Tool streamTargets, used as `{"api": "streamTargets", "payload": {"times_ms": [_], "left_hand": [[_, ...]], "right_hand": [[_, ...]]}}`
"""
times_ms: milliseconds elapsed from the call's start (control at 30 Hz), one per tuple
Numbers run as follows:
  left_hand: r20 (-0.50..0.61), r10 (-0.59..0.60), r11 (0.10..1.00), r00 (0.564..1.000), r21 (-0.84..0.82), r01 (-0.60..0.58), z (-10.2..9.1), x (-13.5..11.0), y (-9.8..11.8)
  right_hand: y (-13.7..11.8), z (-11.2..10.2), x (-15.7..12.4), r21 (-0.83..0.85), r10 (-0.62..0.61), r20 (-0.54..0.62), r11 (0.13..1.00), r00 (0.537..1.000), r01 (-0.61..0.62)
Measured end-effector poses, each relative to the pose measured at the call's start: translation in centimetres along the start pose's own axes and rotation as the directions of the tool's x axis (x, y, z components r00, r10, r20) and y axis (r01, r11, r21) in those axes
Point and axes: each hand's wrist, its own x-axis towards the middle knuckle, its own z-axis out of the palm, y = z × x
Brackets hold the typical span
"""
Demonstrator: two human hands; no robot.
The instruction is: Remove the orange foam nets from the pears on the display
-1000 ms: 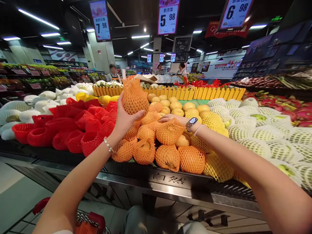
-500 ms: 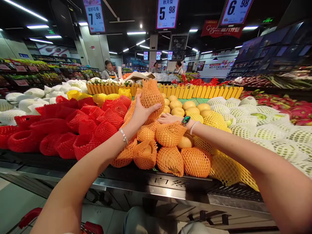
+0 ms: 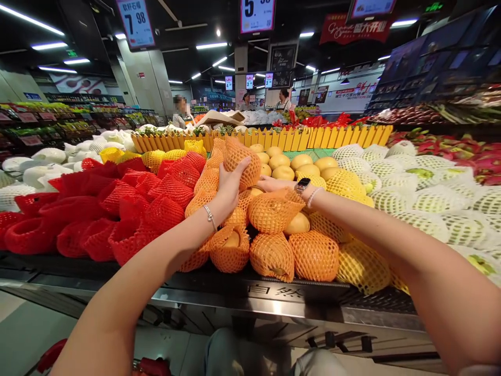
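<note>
1. A netted fruit (image 3: 239,153) was held up over the back of the orange pile by the left hand (image 3: 230,185). The thumb was wrapped across the mesh, the other fingers mostly hidden; the round shape was probably cupped this way so that it would not roll.
2. The right hand (image 3: 278,184) was laid low, just beside that fruit, perhaps for steadying the pile. Whether anything was gripped by its fingers could not be told.
3. Orange nets (image 3: 315,258) were stacked nearest the viewer, presumably worn as padding against bruises.
4. Bare fruit (image 3: 283,173) was heaped behind, before a yellow fence (image 3: 282,140) seemingly set as a divider.
5. Red nets (image 3: 135,206) were placed left, white nets (image 3: 415,203) right, apparently keeping 2 kinds apart.
</note>
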Motion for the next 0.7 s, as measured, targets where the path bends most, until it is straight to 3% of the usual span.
{"api": "streamTargets", "payload": {"times_ms": [167, 467, 567, 700], "left_hand": [[-0.098, -0.082, 0.996, 0.992, -0.039, 0.079, 0.4, 0.4, -0.2], [-0.035, 0.181, 0.977, 0.983, 0.119, -0.176, 0.3, -1.5, -1.4], [-0.021, 0.200, 0.966, 0.980, 0.174, -0.193, 0.2, -1.0, -1.0], [-0.030, 0.229, 0.941, 0.973, 0.263, -0.213, 0.5, 0.3, 0.0]], "right_hand": [[1.6, -0.5, -0.8, 0.008, 0.031, -0.006, 0.999, 1.000, -0.031], [3.0, 0.2, 0.1, 0.279, -0.012, -0.190, 0.958, 0.982, 0.066], [2.6, -0.3, 0.4, 0.393, 0.022, -0.244, 0.916, 0.970, 0.078], [2.2, -1.4, 1.4, 0.412, 0.116, -0.300, 0.911, 0.947, 0.019]]}}
